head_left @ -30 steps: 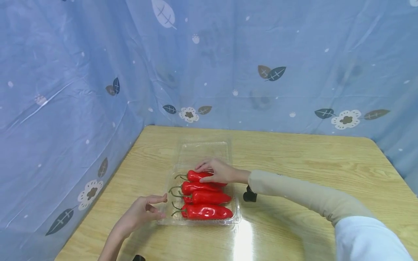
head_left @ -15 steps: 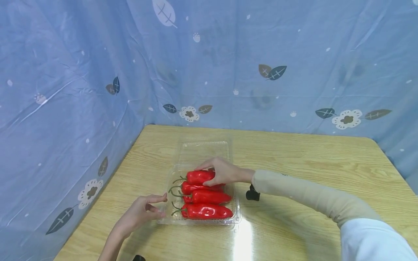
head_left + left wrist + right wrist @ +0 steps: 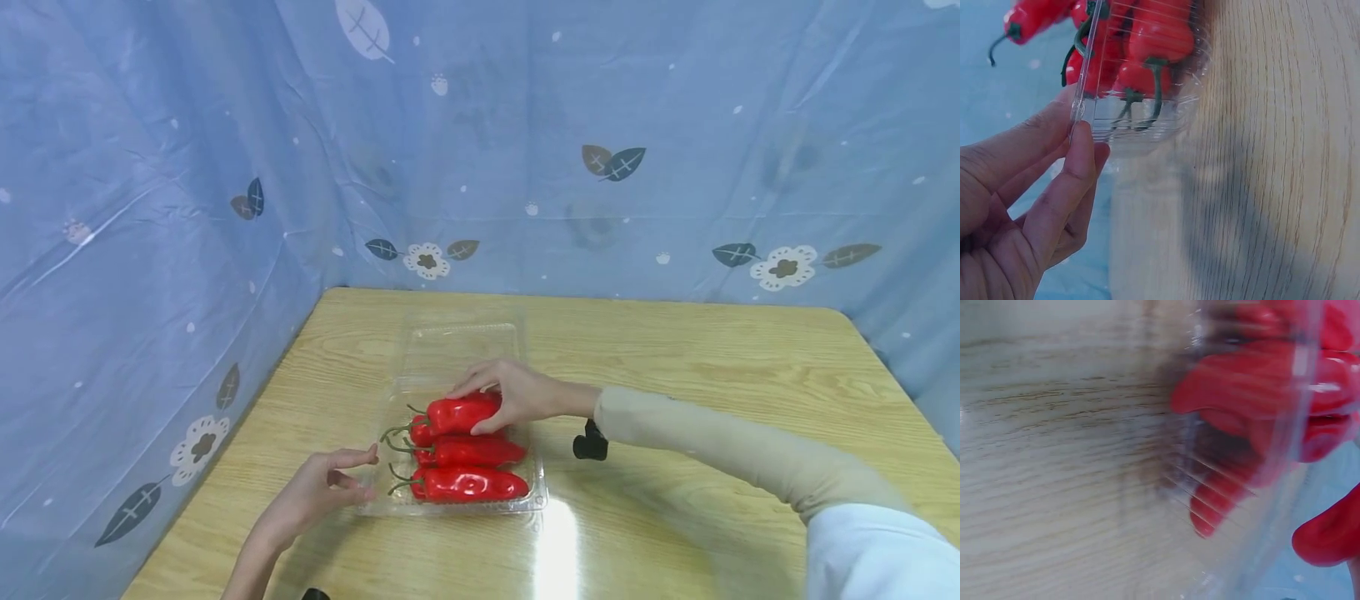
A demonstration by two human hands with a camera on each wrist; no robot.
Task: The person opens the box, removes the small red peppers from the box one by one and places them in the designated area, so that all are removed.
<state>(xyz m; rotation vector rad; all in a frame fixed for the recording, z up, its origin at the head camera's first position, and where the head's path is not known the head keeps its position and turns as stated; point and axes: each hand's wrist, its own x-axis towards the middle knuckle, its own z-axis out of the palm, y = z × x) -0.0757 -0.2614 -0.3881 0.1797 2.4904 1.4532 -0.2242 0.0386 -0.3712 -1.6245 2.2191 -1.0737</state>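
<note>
At the lower left of the head view, the left hand [image 3: 318, 487] pinches the left edge of a clear container [image 3: 457, 510]. At lower centre, two red peppers [image 3: 471, 484] lie inside; just above, the right hand [image 3: 521, 396] clasps another pepper [image 3: 452, 414] between thumb and fingers. Rightward, wooden tabletop [image 3: 690, 367] stretches to a blue curtain [image 3: 675, 100].

**Red peppers [image 3: 1235, 387] crowd a clear container [image 3: 1275, 487]**

The wood-grained table [image 3: 1041, 475] runs up to the container's blurred wall. Inside, glossy peppers lie close together, one tapered tip pointing at that wall; a slimmer tip [image 3: 1213, 497] shows through the wall's ridged part. Past the rim, apart from the crowd, a lone red pepper [image 3: 1329, 537] shows its rounded end, a sliver of the right hand [image 3: 1355, 578] beside it and pale blue cloth [image 3: 1291, 569] behind.
</note>
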